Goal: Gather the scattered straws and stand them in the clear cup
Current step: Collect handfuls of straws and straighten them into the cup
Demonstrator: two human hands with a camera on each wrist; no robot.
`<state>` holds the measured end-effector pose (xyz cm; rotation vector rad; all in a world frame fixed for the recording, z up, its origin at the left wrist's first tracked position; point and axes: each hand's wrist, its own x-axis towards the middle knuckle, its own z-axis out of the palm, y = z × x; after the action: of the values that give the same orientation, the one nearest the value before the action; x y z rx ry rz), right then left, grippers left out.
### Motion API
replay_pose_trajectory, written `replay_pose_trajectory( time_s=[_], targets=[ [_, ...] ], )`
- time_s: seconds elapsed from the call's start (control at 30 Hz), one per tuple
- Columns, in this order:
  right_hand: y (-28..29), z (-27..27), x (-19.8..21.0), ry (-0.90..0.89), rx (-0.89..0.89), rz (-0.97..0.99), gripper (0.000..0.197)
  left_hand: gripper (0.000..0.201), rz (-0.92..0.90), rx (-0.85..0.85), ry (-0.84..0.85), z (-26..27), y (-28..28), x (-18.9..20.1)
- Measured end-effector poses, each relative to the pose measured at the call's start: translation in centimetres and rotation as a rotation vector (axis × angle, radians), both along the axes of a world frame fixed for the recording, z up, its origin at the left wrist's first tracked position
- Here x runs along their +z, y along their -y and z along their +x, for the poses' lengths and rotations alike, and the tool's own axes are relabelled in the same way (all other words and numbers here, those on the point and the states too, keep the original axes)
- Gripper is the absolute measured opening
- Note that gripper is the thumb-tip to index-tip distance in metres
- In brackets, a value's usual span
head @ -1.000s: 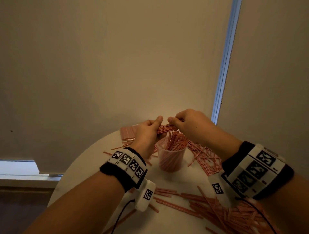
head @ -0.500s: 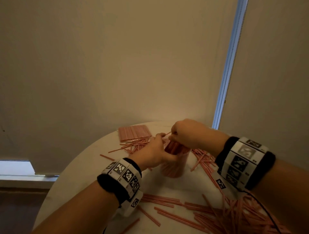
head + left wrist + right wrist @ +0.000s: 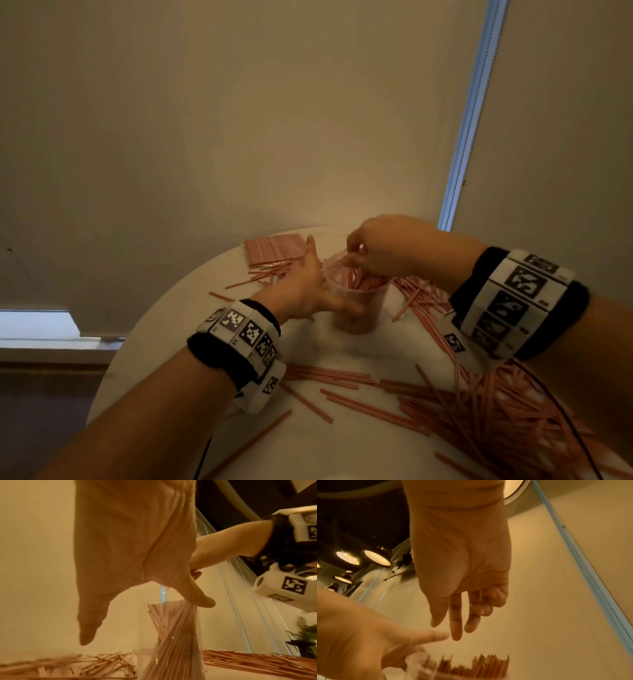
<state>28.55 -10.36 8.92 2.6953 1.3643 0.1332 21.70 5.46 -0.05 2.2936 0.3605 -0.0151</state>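
Head view: right hand (image 3: 383, 250) has released straws (image 3: 356, 279) into cup (image 3: 356, 308), fingers apart.

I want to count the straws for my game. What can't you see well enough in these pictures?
- Straws in the clear cup: head view, the right hand covers the tops; too packed to count.
- Loose straws on the table: head view, the pile runs off the bottom edge and under the right wrist band.
- Cup rim: right wrist view, blurred.
- Left hand: head view, its fingers are hidden behind the cup.
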Motion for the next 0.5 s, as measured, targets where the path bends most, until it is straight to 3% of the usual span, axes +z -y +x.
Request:
replay_pose_trajectory(
  time_s=[0.1,0.23,0.33,0.43,0.5],
  targets=[
    [1.6,-1.5,0.8,0.003,0.022,0.122,0.029,0.145,0.288,-0.014,-0.09,-2.7,-1.2,1.2],
    [2.2,-5.1,-1.2,-0.147,0.095,0.034,0.026,0.076,0.475,-0.122,-0.31,-7.3,-2.2,2.0],
    [1.4,-6.9,-4.6,-0.331,0.086,-0.163,0.04,0.071,0.658,-0.171,-0.528,-10.7,-2.4,1.5],
    [0.1,-8.0,-7.9,-0.285,0.055,-0.282,0.064,0.076,0.752,-0.213,-0.653,-13.9,-2.6,0.3],
    [-0.7,-8.7,-9.5,-0.258,0.037,-0.275,0.073,0.071,0.718,-0.263,-0.625,-15.5,-2.4,-0.2]
  ],
)
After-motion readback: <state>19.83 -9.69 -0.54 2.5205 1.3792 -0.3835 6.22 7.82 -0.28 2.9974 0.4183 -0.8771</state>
